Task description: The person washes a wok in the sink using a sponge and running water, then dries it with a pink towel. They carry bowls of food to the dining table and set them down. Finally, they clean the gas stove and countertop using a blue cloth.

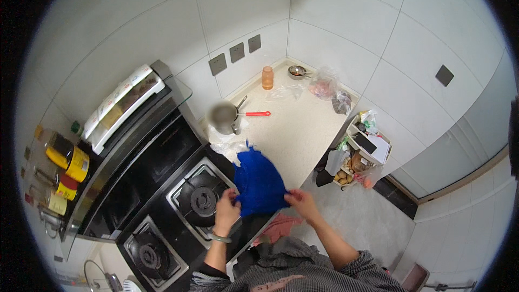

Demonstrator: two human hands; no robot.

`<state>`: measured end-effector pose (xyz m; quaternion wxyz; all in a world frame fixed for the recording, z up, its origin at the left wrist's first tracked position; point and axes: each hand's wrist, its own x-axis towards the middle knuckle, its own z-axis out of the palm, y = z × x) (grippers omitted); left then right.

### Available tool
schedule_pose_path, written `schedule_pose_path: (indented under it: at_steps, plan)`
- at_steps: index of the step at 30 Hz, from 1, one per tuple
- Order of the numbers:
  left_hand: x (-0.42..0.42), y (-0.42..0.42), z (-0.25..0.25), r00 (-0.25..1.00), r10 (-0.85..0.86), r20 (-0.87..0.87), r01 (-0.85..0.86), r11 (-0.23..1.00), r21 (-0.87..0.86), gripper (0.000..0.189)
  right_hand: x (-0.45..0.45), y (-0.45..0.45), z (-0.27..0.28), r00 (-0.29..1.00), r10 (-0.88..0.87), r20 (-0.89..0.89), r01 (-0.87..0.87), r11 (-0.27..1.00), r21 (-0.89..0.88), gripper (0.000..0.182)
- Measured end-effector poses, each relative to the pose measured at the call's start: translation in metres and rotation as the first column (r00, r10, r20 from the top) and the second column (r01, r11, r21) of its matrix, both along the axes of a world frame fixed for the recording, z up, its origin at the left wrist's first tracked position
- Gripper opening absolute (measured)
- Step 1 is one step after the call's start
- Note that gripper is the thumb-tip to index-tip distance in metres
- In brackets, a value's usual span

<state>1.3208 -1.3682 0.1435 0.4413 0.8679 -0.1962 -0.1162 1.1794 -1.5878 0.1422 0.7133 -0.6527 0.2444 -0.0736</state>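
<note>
A blue cloth (259, 178) is spread between my two hands over the counter's front edge and the right side of the stove. My left hand (228, 207) pinches its near left corner, beside the right gas burner (202, 198). The near right corner is gripped by the fingers of my right hand (301, 202), out past the counter edge. The cloth's far end is ragged and reaches onto the pale countertop (300, 138). Just beyond it lies a crumpled clear plastic bag (229, 148).
A pot (224, 118) and a red-handled utensil (257, 113) are on the counter by the wall. Farther back stand an orange bottle (267, 78), a metal bowl (297, 72) and filled plastic bags (323, 85). A storage rack (365, 146) stands right; a range hood (142, 170) is left.
</note>
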Motion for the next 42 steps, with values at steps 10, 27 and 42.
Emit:
schedule_pose_path:
  at_steps: [10,27,42]
  plan:
    - [-0.026,-0.158,-0.169,0.908,0.088,0.410,-0.328,0.759,0.562,0.073,0.025,-0.068,-0.086,0.953,0.154,-0.262,-0.142,0.988,0.064,0.032]
    - [0.191,-0.363,-0.196,0.858,0.174,0.483,-0.472,0.639,0.608,0.059,0.387,-0.391,-0.141,0.968,-0.228,0.106,0.219,0.562,-0.797,0.093]
    - [0.158,-0.386,-0.160,0.895,-0.376,0.241,0.357,0.926,0.118,0.045,0.299,-0.439,-0.130,0.922,-0.387,-0.003,0.368,0.875,0.315,0.039]
